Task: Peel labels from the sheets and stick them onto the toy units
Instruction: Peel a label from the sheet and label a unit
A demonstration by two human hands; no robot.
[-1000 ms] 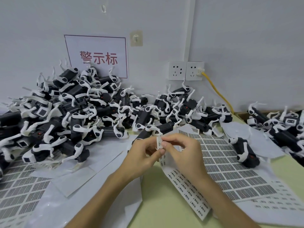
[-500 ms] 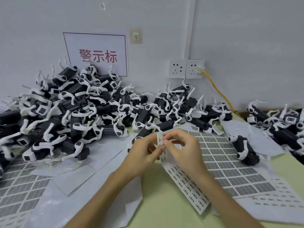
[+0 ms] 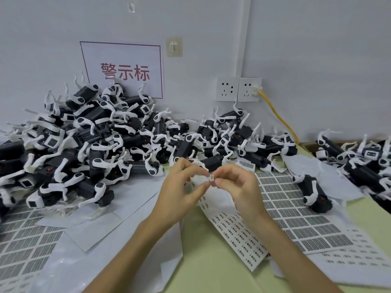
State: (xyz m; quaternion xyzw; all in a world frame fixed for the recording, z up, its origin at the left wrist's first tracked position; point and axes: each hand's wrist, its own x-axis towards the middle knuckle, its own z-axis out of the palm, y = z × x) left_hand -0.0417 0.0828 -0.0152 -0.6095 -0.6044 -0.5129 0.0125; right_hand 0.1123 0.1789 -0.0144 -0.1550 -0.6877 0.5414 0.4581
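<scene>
So the label sheet (image 3: 239, 233) trails onto the table, its top end pinched in the left hand (image 3: 179, 195), probably to steady it. The right hand (image 3: 239, 187) pinches one tiny peeled label (image 3: 211, 178) by its edge, sparing the sticky side. The toy units (image 3: 101, 149) sit piled just beyond, within reach.

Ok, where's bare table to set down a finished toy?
Bare green tabletop shows at front centre, between the white plastic bag and the narrow white label strip. A smaller patch lies right of the lone black-and-white toy. The left and back are heaped with toys.
</scene>
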